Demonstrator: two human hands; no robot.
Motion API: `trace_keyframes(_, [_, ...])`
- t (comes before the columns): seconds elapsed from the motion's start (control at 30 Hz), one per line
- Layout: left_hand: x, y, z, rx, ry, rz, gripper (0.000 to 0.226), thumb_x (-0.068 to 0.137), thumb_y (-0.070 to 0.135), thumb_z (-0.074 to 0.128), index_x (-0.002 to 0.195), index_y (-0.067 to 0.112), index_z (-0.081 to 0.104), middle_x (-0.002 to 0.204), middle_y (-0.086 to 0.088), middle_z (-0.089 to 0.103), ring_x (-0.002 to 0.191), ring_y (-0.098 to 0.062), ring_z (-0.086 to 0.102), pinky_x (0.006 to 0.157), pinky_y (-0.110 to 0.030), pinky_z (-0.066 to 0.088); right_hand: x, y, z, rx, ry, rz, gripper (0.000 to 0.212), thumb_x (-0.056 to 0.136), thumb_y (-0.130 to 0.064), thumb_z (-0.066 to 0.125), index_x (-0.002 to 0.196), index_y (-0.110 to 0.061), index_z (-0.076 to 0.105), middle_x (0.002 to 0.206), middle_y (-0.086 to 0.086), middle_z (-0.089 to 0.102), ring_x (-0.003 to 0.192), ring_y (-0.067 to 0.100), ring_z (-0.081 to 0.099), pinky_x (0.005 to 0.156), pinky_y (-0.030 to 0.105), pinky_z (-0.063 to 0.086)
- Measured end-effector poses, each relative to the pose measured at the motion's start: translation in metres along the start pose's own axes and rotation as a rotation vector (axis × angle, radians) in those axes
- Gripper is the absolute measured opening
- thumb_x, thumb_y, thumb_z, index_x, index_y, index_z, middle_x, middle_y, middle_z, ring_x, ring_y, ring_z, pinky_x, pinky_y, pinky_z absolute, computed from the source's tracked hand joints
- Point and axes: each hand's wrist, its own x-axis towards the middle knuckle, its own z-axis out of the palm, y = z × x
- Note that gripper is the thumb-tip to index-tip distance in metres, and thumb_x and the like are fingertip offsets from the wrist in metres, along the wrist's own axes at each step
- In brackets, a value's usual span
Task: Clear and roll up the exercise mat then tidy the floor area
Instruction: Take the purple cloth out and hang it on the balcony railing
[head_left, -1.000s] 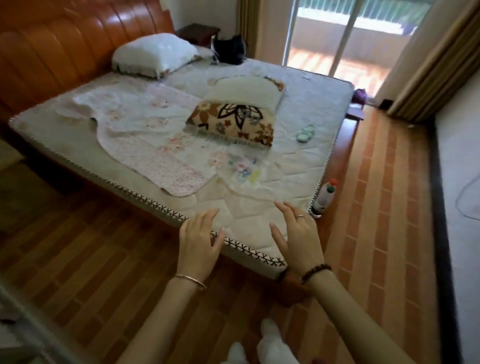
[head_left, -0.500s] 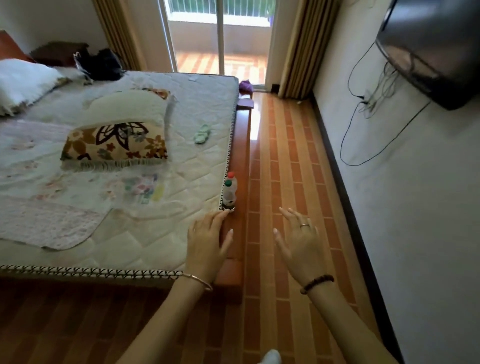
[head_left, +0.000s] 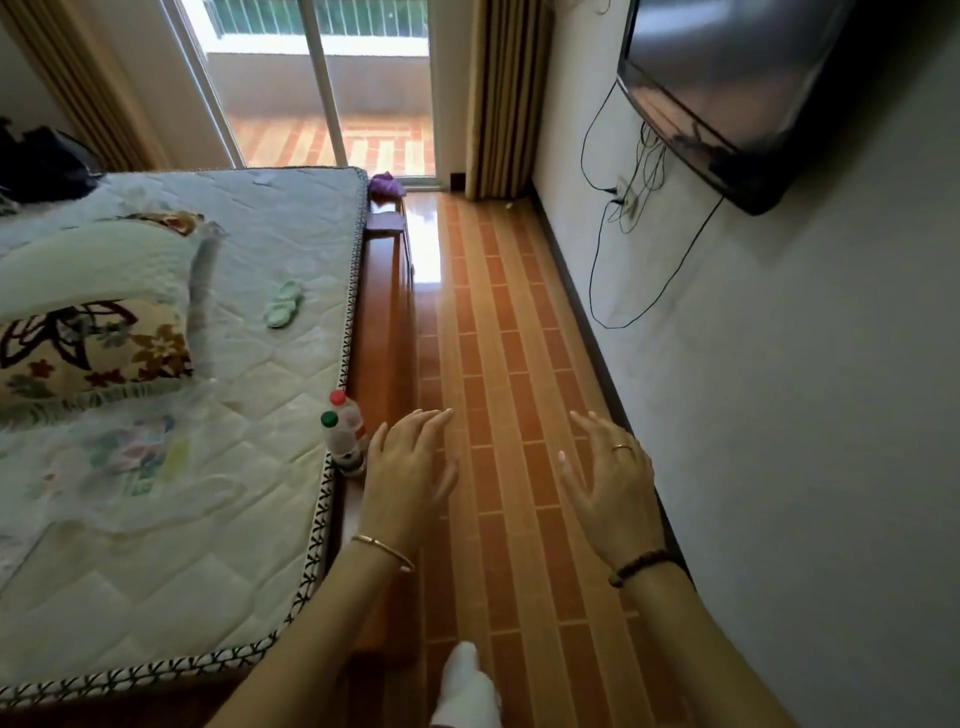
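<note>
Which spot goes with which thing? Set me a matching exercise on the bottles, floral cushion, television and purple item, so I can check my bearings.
Things:
1. bottles
2. floral cushion
3. television
4. purple item

Places:
A. mounted on the wall
B. lying on the mattress
C. upright on the wooden bed ledge, beside the left hand
D. past the mattress's far corner, near the glass door

Pairs: 1-C, 2-B, 3-A, 4-D

The left hand and right hand have left the mattress and now hover over the floor.
</note>
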Motion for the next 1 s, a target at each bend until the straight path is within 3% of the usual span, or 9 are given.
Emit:
trace_keyframes(0.17, [0.062, 0.01, 0.031, 0.01, 0.012, 0.006, 0.045, 0.088, 0.037, 0.047, 0.129, 0.02, 0.054, 0.126, 0.0, 0.058, 0.122, -0.019, 0.051, 0.106, -0.049, 0.037, 0.067, 0.027, 0.006, -0.013, 0.007, -0.021, 0.047, 0.096, -0.045, 0.047, 0.139, -0.028, 0.041, 0.142, 0.002, 0.046, 0.132, 0.02, 0.04, 0.109, 0.04, 0.03])
trace_keyframes(0.37, [0.16, 0.0, 0.066, 0.01, 0.019, 0.009, 0.046, 0.089, 0.04, 0.043, 0.131, 0.022, 0.051, 0.128, 0.001, 0.056, 0.123, -0.019, 0.049, 0.109, -0.048, 0.034, 0.172, 0.039, 0.01, -0.033, -0.008, -0.052, 0.047, 0.095, -0.043, 0.041, 0.139, -0.025, 0.04, 0.143, 0.003, 0.045, 0.134, 0.021, 0.038, 0.114, 0.043, 0.028])
trace_keyframes(0.53, [0.247, -0.013, 0.083, 0.039, 0.067, 0.031, 0.046, 0.088, 0.038, 0.045, 0.13, 0.021, 0.054, 0.127, 0.0, 0.056, 0.121, -0.02, 0.05, 0.107, -0.049, 0.035, 0.264, 0.045, 0.015, -0.059, -0.009, -0.081, 0.049, 0.095, -0.048, 0.034, 0.14, -0.028, 0.036, 0.143, 0.002, 0.045, 0.135, 0.021, 0.036, 0.114, 0.043, 0.026])
trace_keyframes(0.67, [0.313, -0.026, 0.095, 0.059, 0.096, 0.026, 0.046, 0.087, 0.036, 0.047, 0.128, 0.019, 0.055, 0.125, -0.002, 0.058, 0.119, -0.023, 0.052, 0.104, -0.051, 0.037, 0.333, 0.05, 0.017, -0.032, 0.008, -0.087, 0.046, 0.097, -0.036, 0.047, 0.141, -0.025, 0.039, 0.144, 0.005, 0.044, 0.136, 0.024, 0.035, 0.113, 0.04, 0.022])
trace_keyframes(1.0, [0.486, -0.064, 0.135, 0.089, 0.179, 0.047, 0.045, 0.089, 0.033, 0.048, 0.129, 0.015, 0.053, 0.125, -0.008, 0.057, 0.115, -0.028, 0.052, 0.097, -0.053, 0.041, 0.521, 0.071, 0.038, 0.003, 0.056, -0.156, 0.042, 0.097, -0.035, 0.047, 0.137, -0.024, 0.043, 0.142, 0.004, 0.044, 0.132, 0.021, 0.036, 0.111, 0.039, 0.025])
